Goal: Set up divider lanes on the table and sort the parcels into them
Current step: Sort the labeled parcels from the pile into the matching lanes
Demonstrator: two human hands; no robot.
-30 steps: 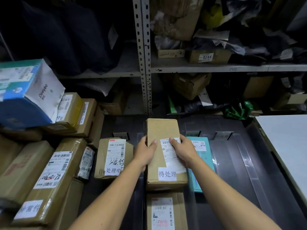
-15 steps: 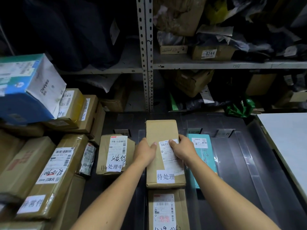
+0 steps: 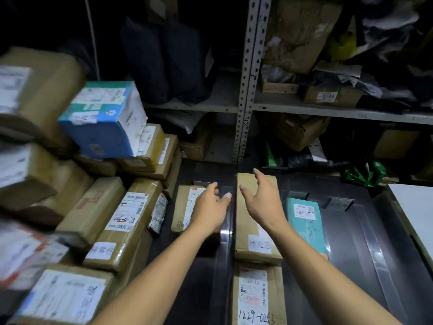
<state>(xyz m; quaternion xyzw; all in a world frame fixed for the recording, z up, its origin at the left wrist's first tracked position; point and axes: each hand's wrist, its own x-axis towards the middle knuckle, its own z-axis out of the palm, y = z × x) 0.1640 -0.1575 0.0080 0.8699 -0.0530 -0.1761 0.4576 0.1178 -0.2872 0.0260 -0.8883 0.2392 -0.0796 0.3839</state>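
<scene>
**Open Hands Hovering Over Sorted Parcels**

Nearest the camera, a labelled brown parcel (image 3: 257,294) is lying in the middle lane of the dark tabletop (image 3: 365,254). Beyond it, a long brown parcel (image 3: 251,233) is resting in the same lane, just right of a clear divider (image 3: 226,242). The left hand (image 3: 212,208) and right hand (image 3: 262,200) are hovering above, fingers spread and holding nothing. A small brown parcel (image 3: 181,207) is sitting in the left lane, a teal parcel (image 3: 307,221) in the right. Metal shelving (image 3: 248,90) is standing behind.
</scene>
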